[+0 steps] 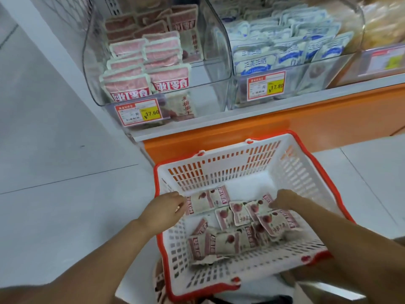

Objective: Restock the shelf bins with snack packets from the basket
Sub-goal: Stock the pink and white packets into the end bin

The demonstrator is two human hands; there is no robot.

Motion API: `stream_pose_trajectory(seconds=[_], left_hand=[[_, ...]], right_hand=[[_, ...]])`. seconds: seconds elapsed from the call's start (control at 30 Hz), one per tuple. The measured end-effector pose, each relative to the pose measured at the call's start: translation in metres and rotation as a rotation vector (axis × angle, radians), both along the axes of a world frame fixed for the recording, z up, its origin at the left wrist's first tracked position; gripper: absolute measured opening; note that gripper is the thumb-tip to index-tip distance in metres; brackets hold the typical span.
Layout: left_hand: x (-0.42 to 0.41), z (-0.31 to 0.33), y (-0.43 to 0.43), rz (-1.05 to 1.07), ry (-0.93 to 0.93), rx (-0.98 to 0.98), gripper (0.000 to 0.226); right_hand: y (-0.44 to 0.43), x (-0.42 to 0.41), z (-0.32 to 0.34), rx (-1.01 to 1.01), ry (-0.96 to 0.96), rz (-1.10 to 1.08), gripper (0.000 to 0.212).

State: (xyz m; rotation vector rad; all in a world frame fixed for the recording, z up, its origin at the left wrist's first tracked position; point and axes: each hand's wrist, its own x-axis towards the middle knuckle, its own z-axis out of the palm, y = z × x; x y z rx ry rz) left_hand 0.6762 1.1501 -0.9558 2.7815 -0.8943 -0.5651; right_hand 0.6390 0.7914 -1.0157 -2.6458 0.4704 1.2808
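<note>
A white basket with a red rim (238, 165) sits low in front of me, holding several white-and-pink snack packets (223, 240). My left hand (163, 208) reaches over the basket's left wall and pinches the edge of a packet (200, 204). Inside the basket on the right, my right hand (283, 201) has its fingers on another packet (257, 205); the grip is hard to make out. Above, a clear shelf bin (92, 69) holds several matching pink packets (129, 84).
A second clear bin (293, 84) to the right holds blue-and-white packets, and a third bin (381, 62) sits further right. Price tags (140, 113) hang on the bin fronts. An orange shelf base (317, 121) runs behind the basket. Pale floor tiles (54, 161) lie to the left.
</note>
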Motion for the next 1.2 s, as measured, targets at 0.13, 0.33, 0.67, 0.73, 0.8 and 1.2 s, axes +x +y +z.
stream_pose_trajectory(seconds=[0.13, 0.33, 0.67, 0.73, 0.8, 1.2], left_hand=[[0.002, -0.011, -0.002, 0.013, -0.163, -0.007, 0.04], [0.004, -0.012, -0.005, 0.047, -0.194, -0.047, 0.044], [0.002, -0.005, -0.009, 0.052, -0.172, -0.014, 0.03], [0.003, -0.002, -0.01, 0.046, -0.164, 0.009, 0.031], [0.003, 0.0, -0.011, 0.04, -0.145, 0.039, 0.032], [0.025, 0.096, -0.046, 0.135, -0.15, -0.173, 0.025]], right_hand=[[-0.003, -0.022, -0.014, 0.122, 0.155, -0.301, 0.045], [0.019, -0.024, -0.036, 0.007, 0.072, -0.293, 0.055], [-0.004, -0.035, -0.11, -0.142, 0.175, -0.37, 0.103], [0.015, -0.03, -0.06, -0.083, 0.078, -0.312, 0.07], [0.02, -0.029, -0.042, 0.045, 0.074, -0.324, 0.05], [0.067, 0.026, 0.117, 0.301, -0.303, -0.005, 0.04]])
